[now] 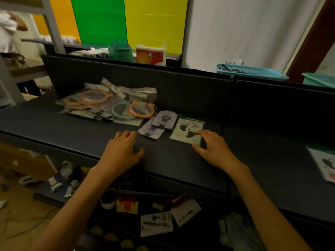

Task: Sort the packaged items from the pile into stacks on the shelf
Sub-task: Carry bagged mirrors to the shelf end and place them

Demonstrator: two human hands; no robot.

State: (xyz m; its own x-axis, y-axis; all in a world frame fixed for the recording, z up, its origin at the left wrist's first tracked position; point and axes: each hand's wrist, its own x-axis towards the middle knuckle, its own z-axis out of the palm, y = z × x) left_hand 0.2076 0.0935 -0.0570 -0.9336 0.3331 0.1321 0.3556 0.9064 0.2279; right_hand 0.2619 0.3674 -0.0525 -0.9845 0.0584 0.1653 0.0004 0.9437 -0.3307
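On the dark shelf (54,122) lies a pile of clear packets with orange and pale blue rings (108,104). To its right sit two overlapping white cards with a purple figure (157,125). Beside them is a pale packet printed with black footprints (187,130). My right hand (212,147) has its fingertips on that packet's near right corner, thumb spread toward its front edge. My left hand (123,149) hovers or rests with relaxed fingers on the shelf, just left of the purple cards, holding nothing.
Another footprint packet (324,163) lies at the shelf's far right. A black back wall (181,87) bounds the shelf. Behind it stand a teal basket (253,71), a green box (120,49) and a tissue pack (151,54). Loose items clutter the lower level (155,223).
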